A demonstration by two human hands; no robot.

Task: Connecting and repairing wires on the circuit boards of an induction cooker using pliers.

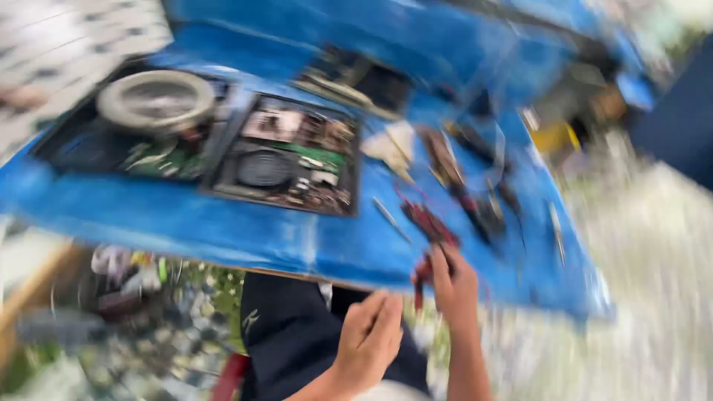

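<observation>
The picture is heavily blurred by motion. My right hand (454,286) reaches to the near edge of a blue table (223,230) and its fingers close on a red-handled tool (427,223) lying there. Close to my body, over my dark trousers (286,334), my left hand (369,341) hovers with its fingers loosely curled and nothing in it. An opened electronic unit (286,156) with a round dark part and a green board lies on the table. Beside it sits a second opened unit with a pale round coil (156,100).
Several hand tools and leads (475,186) are strewn over the right part of the table, and a thin screwdriver (390,219) lies near the red tool. A yellow object (553,137) sits beyond the far right edge. Cluttered scrap (134,312) lies on the ground below left.
</observation>
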